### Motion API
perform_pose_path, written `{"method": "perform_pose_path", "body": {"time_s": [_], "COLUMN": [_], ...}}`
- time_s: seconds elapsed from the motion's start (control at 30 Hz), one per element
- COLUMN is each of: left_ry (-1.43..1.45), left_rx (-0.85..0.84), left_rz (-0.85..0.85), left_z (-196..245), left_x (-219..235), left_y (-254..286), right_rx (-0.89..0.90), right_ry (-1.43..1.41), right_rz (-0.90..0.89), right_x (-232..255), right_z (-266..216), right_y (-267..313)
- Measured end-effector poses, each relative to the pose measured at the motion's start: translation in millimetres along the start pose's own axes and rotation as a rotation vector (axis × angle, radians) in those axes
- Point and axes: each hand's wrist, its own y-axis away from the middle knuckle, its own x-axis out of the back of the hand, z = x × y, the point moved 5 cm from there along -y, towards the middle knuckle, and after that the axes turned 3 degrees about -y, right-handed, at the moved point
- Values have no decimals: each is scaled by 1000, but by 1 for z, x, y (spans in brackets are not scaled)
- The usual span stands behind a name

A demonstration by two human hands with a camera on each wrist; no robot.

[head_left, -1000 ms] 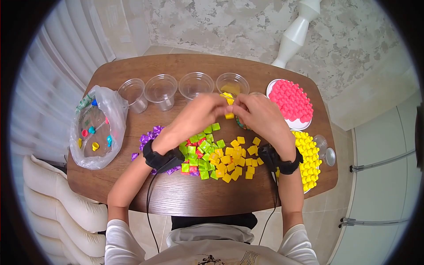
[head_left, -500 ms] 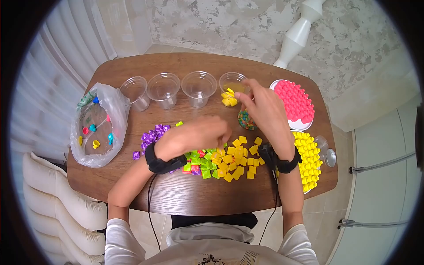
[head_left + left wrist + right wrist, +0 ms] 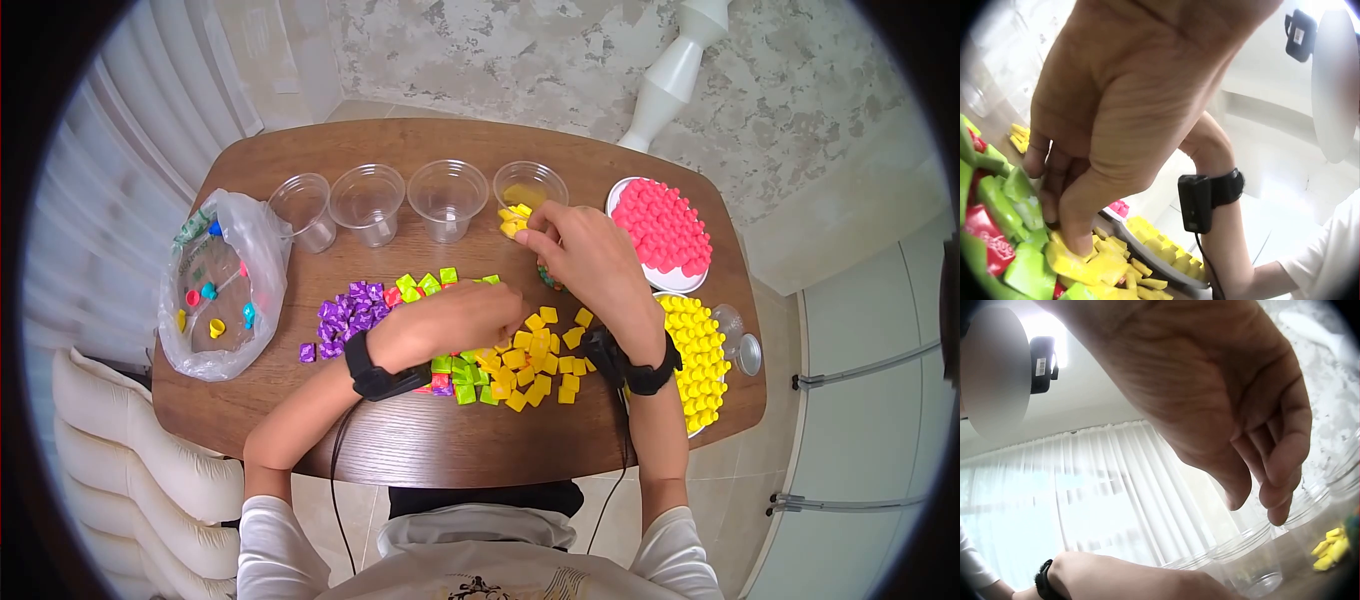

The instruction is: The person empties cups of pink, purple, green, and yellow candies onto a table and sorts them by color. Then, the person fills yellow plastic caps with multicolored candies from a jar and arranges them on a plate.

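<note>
In the head view my left hand (image 3: 455, 322) reaches down into the heap of wrapped candies. Its thumb and forefinger pinch a yellow candy (image 3: 1067, 259) at the edge of the pile, beside green candies (image 3: 1029, 272) and a red one (image 3: 990, 239). My right hand (image 3: 590, 255) hovers by the fourth clear plastic cup (image 3: 548, 180), fingers loosely bent, with a gap between thumb and fingertips and nothing held. Several yellow candies (image 3: 1334, 549) lie inside that cup. Purple candies (image 3: 345, 315) are heaped left of the left hand.
Three more clear cups (image 3: 447, 185) line the back. A plastic bag (image 3: 272, 300) with small coloured pieces stands left. Right are plates of pink pieces (image 3: 660, 225) and yellow pieces (image 3: 697, 350), plus a jar with a silver lid (image 3: 748, 355). A container of colourful bits (image 3: 545, 275) is partly hidden by my right hand.
Both hands were together in front of the fourth cup, at a yellow candy. My left hand has come back to the candy pile; my right hand stays near the cup, now slightly lower.
</note>
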Motion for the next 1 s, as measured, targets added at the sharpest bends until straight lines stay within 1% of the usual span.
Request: {"method": "perform_pose_path", "body": {"time_s": [0.07, 0.1, 0.17, 0.2, 0.23, 0.27, 0.3, 0.33, 0.4, 0.43, 0.47, 0.5, 0.53, 0.57, 0.6, 0.63, 0.67, 0.7, 0.73, 0.77, 0.8, 0.83, 0.87, 0.93, 0.97, 1.0], "left_ry": [142, 142, 354, 580, 580, 654, 728, 729, 788, 789, 463, 137, 137, 128, 118, 118, 110, 102, 48, 49, -9, -67, -68, -52, -54, -4], "left_rx": [178, 178, 203, 298, 298, 299, 301, 303, 255, 255, 248, 238, 239, 158, 76, 78, -6, -91, -142, -141, -122, -104, -106, 27, 26, 42], "left_rz": [9, 8, 468, 469, 469, 464, 457, 458, 541, 539, 560, 570, 569, 321, 74, 74, -15, -102, -8, -8, 34, 76, 75, -133, -134, -36], "left_z": [-12, -14, -22, -30, -29, -30, -30, -30, -29, -25, -18, -11, -11, -8, -5, -4, 2, 7, 3, 2, 1, 6, 11, 11, 6, -3], "left_x": [16, 21, 52, 53, 55, 56, 56, 57, 63, 65, 73, 76, 75, 63, 49, 43, 29, 13, -1, -8, -11, -6, 0, 9, 10, 15], "left_y": [-5, -6, -2, -2, -1, -1, 0, 1, 4, 7, 12, 17, 21, 19, 20, 24, 28, 32, 32, 32, 30, 27, 24, 17, 15, 12], "right_rx": [-45, -46, -65, -65, -58, -50, -49, -75, -101, -140, -178, -179, -156, -134, -135, -91, -47, -47, -52, -58, -59, -71, -84, -76, -65, -65], "right_ry": [-50, -51, -118, -118, -150, -183, -183, -240, -297, -327, -355, -355, -301, -248, -250, -234, -217, -218, -201, -185, -186, -160, -133, -142, -152, -154], "right_rz": [-93, -93, -172, -172, -190, -210, -210, -188, -166, -63, 40, 40, 92, 144, 144, 164, 183, 181, 140, 99, 99, 45, -7, -26, -47, -46], "right_x": [1, 3, 4, 3, 1, -1, -1, 0, -1, 3, 7, 6, 8, 9, 8, 8, 8, 10, 11, 11, 11, 8, 6, 6, 5, 6], "right_z": [1, -1, -3, -3, -4, -4, -3, 0, 4, 8, 12, 13, 13, 12, 11, 8, 4, 2, -2, -4, -4, -4, -4, -4, -4, -4], "right_y": [1, 1, 2, 1, 1, 0, 0, -1, -5, -9, -11, -11, -11, -11, -10, -9, -7, -7, -7, -6, -5, -5, -4, -1, 0, 0]}}
